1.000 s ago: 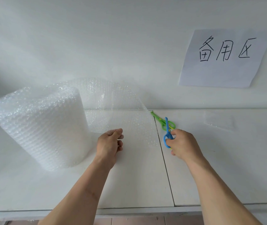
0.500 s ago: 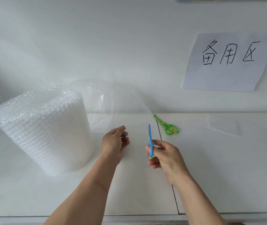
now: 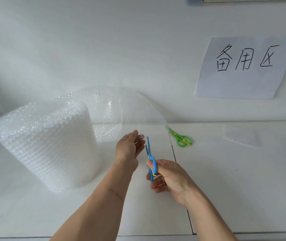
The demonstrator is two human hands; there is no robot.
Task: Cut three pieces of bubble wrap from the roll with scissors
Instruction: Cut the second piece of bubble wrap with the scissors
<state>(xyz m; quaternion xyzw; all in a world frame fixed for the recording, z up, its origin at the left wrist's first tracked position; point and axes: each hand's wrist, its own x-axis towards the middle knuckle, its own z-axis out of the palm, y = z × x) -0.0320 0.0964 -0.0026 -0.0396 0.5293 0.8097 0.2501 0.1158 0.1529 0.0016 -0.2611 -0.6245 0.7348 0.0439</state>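
Clear bubble wrap trails from the big upright roll of bubble wrap, a loose sheet arching to the roll's right and down toward the white table, presumably drawn out to make cutting room. Right of the roll, the left hand has its fingers loosely curled at the sheet's near edge; whether it pinches the film I cannot tell, though it seems placed to steady it. Just right of that hand, the right hand grips the blue plastic scissors, finger through the loop, blades slightly parted and pointing away. Further right of the roll lie green plastic scissors, unused, then a small flat bubble-wrap piece, likely one cut already.
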